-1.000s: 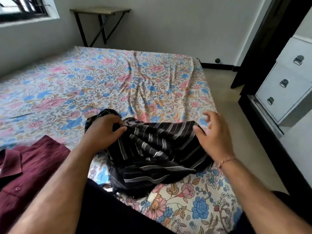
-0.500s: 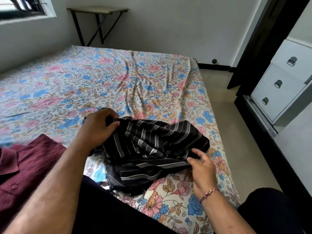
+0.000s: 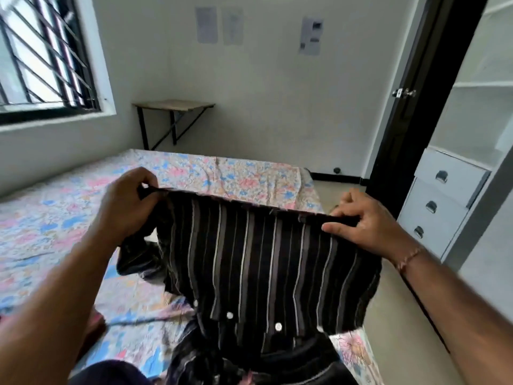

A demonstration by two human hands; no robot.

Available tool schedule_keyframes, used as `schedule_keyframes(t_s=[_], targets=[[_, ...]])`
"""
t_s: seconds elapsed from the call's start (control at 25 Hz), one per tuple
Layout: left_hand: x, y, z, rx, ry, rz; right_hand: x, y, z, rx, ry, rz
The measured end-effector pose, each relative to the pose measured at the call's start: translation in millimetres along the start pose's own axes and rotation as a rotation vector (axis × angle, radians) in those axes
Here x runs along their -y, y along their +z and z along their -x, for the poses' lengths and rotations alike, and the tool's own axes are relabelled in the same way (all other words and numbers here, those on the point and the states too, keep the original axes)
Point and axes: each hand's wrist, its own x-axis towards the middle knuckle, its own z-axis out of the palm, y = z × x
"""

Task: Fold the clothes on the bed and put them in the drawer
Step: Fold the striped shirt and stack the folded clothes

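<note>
I see the bed [image 3: 55, 218] filling the lower left, its floral cotton sheet printed in pink, blue and orange and creased into soft ridges toward the far edge. Over the bed's near right corner I hold up the striped shirt [image 3: 263, 259], a thin woven fabric in black with grey and white vertical stripes; it hangs as a rough rectangle from a taut top hem, white round buttons showing low down, and its lower folds are bunched against the sheet at the near edge. At the right stands a white drawer unit [image 3: 441, 209] with three flat fronts, each carrying a small cupped metal pull; all three drawers look closed, so I cannot tell what is in them, and the open shelves above are too washed out to read. A small wooden-topped side table [image 3: 173, 105] on black angled legs sits against the far wall beyond the bed. My left hand [image 3: 125, 207] pinches the shirt's top left corner, fingers curled over the hem. My right hand [image 3: 366, 220] grips the top right corner, thumb in front of the cloth and fingers behind it.
</note>
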Motion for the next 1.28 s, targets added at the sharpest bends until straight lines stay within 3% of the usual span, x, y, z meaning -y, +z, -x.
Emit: schedule_keyframes(t_s=[0.08, 0.2, 0.36, 0.44, 0.52, 0.6, 0.68, 0.76, 0.84, 0.92, 0.96, 1.0, 1.08, 1.16, 1.28], targets=[[3, 3, -18, 0.112, 0.048, -0.061, 4, -7, -28, 0.074, -0.03, 0.031], [12, 9, -33, 0.122, 0.096, -0.069, -6, 7, -46, 0.045, -0.027, 0.045], [41, 31, -20, 0.257, 0.157, -0.062, -43, 49, -32, 0.223, -0.048, 0.088], [55, 38, -8, 0.504, 0.124, -0.003, -60, 68, -24, 0.272, 0.019, 0.045], [66, 43, -9, 0.942, 0.019, -0.056, -72, 78, -25, 0.422, 0.07, 0.088], [76, 61, -27, 1.341, 0.001, -0.388, -81, 90, -50, 0.669, 0.082, 0.167], [87, 89, -62, 1.442, -0.058, -0.786, -90, 103, -102, 0.905, 0.128, 0.351], [92, 113, -118, 1.247, -0.164, -1.014, -96, 110, -177, 0.895, 0.181, 0.51], [77, 118, -190, 0.809, -0.287, -0.898, -81, 92, -252, 0.603, 0.291, 0.544], [42, 111, -275, 0.34, -0.484, -0.28, -55, 43, -322, 0.234, 0.347, 0.5], [14, 98, -312, 0.206, -0.562, 0.143, -38, 16, -356, 0.127, 0.366, 0.44], [-18, 82, -344, 0.1, -0.586, 0.478, -20, -10, -385, 0.033, 0.385, 0.298], [-68, 47, -388, -0.067, -0.494, 0.776, 3, -48, -419, -0.096, 0.443, -0.23], [-99, 20, -402, -0.152, -0.353, 0.842, 23, -74, -428, -0.321, 0.411, -0.555], [-87, -12, -383, -0.237, -0.208, 0.66, 23, -76, -414, -0.482, 0.332, -0.53]])
